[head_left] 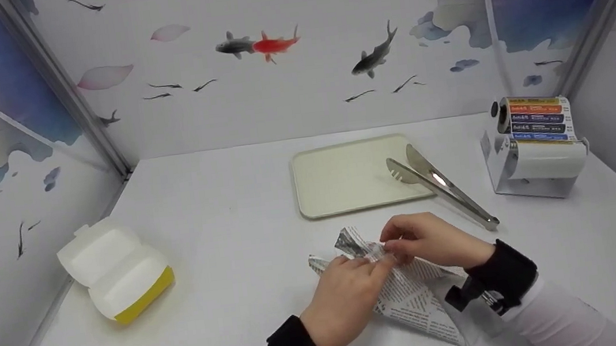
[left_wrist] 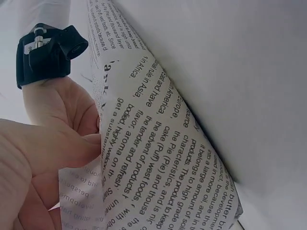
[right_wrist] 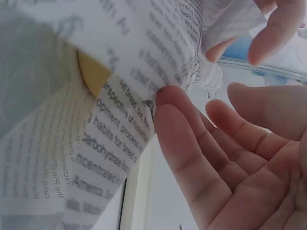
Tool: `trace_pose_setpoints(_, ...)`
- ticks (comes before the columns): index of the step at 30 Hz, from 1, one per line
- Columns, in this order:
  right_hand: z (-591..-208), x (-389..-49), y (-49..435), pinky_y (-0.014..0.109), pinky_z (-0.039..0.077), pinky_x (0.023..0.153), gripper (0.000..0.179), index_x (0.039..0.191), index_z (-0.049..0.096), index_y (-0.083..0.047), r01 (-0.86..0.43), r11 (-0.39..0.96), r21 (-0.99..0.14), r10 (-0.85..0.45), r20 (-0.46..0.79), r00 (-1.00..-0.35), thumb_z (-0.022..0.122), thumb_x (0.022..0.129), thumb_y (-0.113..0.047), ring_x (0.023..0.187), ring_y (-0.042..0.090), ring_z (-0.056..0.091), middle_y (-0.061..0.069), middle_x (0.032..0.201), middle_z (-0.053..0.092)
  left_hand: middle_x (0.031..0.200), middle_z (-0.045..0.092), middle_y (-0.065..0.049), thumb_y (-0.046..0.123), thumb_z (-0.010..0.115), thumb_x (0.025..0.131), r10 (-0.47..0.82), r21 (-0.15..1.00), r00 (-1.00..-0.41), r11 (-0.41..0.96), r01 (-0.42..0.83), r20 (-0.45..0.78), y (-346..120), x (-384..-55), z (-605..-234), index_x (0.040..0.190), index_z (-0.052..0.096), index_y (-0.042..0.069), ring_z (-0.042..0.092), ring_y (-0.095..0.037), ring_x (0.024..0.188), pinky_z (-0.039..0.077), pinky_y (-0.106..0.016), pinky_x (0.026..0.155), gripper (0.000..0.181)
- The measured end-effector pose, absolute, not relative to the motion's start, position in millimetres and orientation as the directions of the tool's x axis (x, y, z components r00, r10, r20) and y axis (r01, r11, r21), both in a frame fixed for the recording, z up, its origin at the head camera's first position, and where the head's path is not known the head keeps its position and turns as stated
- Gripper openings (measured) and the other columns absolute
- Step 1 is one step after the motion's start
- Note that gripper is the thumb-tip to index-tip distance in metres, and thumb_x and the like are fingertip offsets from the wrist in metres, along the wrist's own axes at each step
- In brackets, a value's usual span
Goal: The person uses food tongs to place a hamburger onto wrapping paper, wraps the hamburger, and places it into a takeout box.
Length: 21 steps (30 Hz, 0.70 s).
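Newsprint-patterned food wrapping paper [head_left: 409, 295] lies folded to a point near the table's front edge. My left hand [head_left: 348, 293] grips its upper folds, fingers curled over them. My right hand [head_left: 437, 239] is at the paper's far right side. In the right wrist view, the fingertips of my right hand [right_wrist: 230, 158] touch the paper's edge, with the thumb standing apart from them. Inside an opening in the paper shows a smooth yellow rounded thing [right_wrist: 93, 72], mostly hidden. Printed paper [left_wrist: 148, 139] fills the middle of the left wrist view.
A pale tray [head_left: 343, 180] lies behind the hands, with metal tongs [head_left: 449, 191] resting across its right edge. An open white and yellow takeaway box [head_left: 122, 269] sits at left. At the back right stands a label dispenser [head_left: 540, 152] with rolls. Walls enclose the table.
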State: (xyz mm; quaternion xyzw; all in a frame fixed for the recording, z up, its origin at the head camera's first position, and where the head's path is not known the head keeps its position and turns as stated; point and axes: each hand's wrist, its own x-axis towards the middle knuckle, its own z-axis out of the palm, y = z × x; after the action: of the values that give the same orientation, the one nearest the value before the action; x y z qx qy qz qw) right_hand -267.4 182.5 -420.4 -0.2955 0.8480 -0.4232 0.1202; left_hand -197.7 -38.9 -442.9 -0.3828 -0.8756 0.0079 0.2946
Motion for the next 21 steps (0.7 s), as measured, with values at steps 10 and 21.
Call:
trace_pose_setpoints(10, -420.7, -271.5, 184.1, 0.022, 0.057, 0.062, 0.039, 0.134, 0.063, 0.000, -0.528, 0.512, -0.677, -0.541, 0.222, -0.811, 0.070, 0.096, 0.001, 0.065, 0.006, 0.067, 0.015, 0.092, 0.078, 0.105, 0.082, 0.013, 0.013, 0.074, 0.091, 0.768, -0.231, -0.461, 0.596, 0.769, 0.445, -49.7, -213.4, -442.6, 0.129, 0.069, 0.024, 0.076, -0.008, 0.107, 0.055, -0.032, 0.100, 0.040)
trace_pose_setpoints(21, -386.7, -282.1, 187.3, 0.039, 0.061, 0.081, 0.044, 0.118, 0.077, -0.016, -0.811, 0.585, -0.005, -0.756, 0.357, -0.548, 0.087, 0.079, 0.000, 0.097, 0.023, 0.071, 0.007, 0.118, 0.069, 0.117, 0.080, 0.015, 0.014, 0.072, 0.094, 0.821, -0.215, -0.411, 0.518, 0.828, 0.395, -57.4, -224.1, -439.2, 0.126, 0.073, 0.027, 0.074, -0.007, 0.113, 0.055, -0.033, 0.102, 0.034)
